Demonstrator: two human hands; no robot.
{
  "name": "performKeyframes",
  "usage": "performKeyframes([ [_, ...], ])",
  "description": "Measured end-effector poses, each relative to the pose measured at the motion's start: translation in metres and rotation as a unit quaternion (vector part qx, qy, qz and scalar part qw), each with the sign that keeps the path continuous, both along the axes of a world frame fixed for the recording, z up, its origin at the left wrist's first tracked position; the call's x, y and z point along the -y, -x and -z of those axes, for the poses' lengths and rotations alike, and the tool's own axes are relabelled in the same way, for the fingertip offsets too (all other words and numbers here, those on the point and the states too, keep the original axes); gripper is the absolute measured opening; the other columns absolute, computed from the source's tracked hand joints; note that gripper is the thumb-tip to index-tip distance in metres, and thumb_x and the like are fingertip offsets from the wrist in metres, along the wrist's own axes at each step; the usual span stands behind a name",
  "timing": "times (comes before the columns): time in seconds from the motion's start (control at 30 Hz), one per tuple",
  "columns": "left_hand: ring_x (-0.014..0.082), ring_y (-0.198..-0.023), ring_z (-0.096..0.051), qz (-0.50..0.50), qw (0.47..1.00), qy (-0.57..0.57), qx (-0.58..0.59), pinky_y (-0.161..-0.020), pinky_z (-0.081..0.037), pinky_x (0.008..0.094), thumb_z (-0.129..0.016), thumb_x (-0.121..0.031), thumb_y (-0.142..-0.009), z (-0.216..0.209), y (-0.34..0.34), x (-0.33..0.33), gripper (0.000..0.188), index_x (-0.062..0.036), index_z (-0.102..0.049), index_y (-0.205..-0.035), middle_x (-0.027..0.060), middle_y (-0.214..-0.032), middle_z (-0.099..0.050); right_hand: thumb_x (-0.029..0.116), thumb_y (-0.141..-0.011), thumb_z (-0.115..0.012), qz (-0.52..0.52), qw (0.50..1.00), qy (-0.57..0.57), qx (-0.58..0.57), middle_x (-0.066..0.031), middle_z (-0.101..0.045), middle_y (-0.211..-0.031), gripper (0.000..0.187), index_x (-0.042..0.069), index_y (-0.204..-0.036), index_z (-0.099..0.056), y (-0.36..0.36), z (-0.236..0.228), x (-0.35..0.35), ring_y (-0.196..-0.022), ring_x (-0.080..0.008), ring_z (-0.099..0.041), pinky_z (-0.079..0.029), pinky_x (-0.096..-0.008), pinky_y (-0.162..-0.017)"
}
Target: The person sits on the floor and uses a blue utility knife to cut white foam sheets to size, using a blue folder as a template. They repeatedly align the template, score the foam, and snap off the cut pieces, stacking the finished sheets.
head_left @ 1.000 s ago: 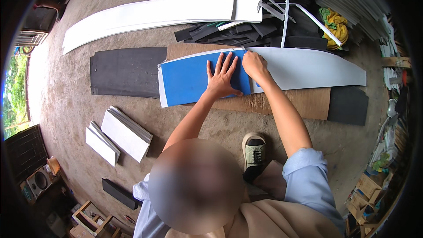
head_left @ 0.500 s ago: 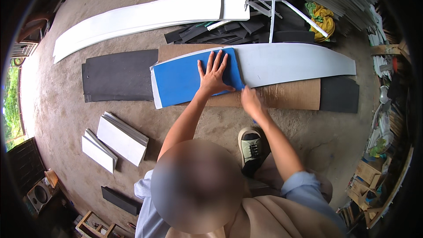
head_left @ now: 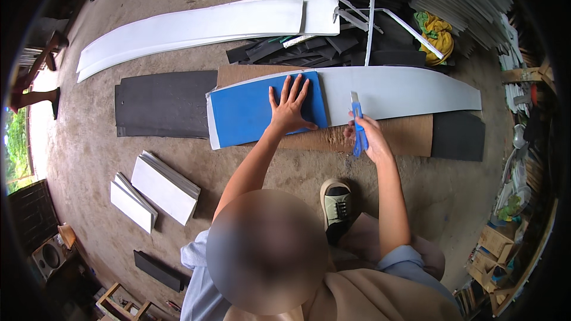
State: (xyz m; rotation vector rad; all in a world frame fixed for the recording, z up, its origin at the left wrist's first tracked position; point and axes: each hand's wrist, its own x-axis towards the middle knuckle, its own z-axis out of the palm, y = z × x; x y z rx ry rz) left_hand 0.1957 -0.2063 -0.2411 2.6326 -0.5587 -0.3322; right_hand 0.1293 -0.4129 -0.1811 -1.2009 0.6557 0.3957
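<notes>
My left hand [head_left: 289, 109] lies flat with spread fingers on a blue rectangular panel [head_left: 238, 116], near its right end. Under the panel is a long white sheet [head_left: 404, 86]; it stretches off to the right, and a narrow strip of white shows along the panel's left and far edges. My right hand [head_left: 372, 138] is closed round a blue utility knife [head_left: 358, 125], just right of the panel. The knife's blade points away from me, over the white sheet. Whether the blade touches the sheet I cannot tell.
Beneath the sheet are a brown board [head_left: 398, 134] and dark sheets [head_left: 166, 104]. Long white strips [head_left: 196, 30] lie beyond, near black offcuts [head_left: 297, 50] and a yellow-green cloth [head_left: 437, 35]. Stacked white pieces [head_left: 166, 187] rest on the floor at left. Shelving with cardboard boxes [head_left: 496, 241] stands right.
My right hand has moved right, away from the panel's right edge, and the knife now shows plainly. My left hand stays on the blue panel. At the far left, dark reddish-brown shapes have shifted.
</notes>
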Motion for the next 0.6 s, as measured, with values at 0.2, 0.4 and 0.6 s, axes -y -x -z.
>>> performKeyframes([
  [0.2, 0.0233, -0.129, -0.003, -0.012, 0.999, 0.031, 0.025, -0.095, 0.005, 0.0581, -0.077, -0.048, -0.034, -0.002, 0.002, -0.001, 0.120, -0.0223, -0.015, -0.134, 0.0031, -0.140, -0.011, 0.034, -0.087, -0.040, 0.011, 0.995, 0.101, 0.005, 0.0005, -0.039, -0.052, 0.032, 0.003, -0.083, -0.045, -0.005, -0.007, -0.010, -0.039, -0.0078, -0.040, -0.042, -0.0252, -0.040],
  [0.4, 0.0231, -0.129, -0.002, -0.009, 1.000, 0.022, 0.018, -0.095, 0.005, 0.0581, -0.077, -0.049, -0.034, -0.003, 0.001, 0.002, 0.121, -0.0220, -0.014, -0.134, 0.0032, -0.140, -0.010, 0.029, -0.090, -0.034, 0.012, 0.998, 0.048, 0.026, 0.0024, -0.031, -0.054, 0.026, 0.005, -0.082, -0.040, -0.002, -0.002, -0.015, -0.038, -0.0059, -0.030, -0.032, -0.0239, -0.035],
  [0.6, 0.0231, -0.129, -0.001, -0.009, 1.000, 0.013, 0.014, -0.096, 0.005, 0.0579, -0.075, -0.051, -0.034, -0.002, 0.001, 0.000, 0.121, -0.0220, -0.013, -0.134, 0.0028, -0.140, -0.009, 0.018, -0.089, -0.032, -0.063, 0.988, 0.043, 0.132, -0.0030, -0.038, -0.063, 0.021, 0.000, -0.099, -0.035, -0.003, 0.004, -0.022, -0.045, -0.0085, -0.041, -0.036, -0.0270, -0.036],
])
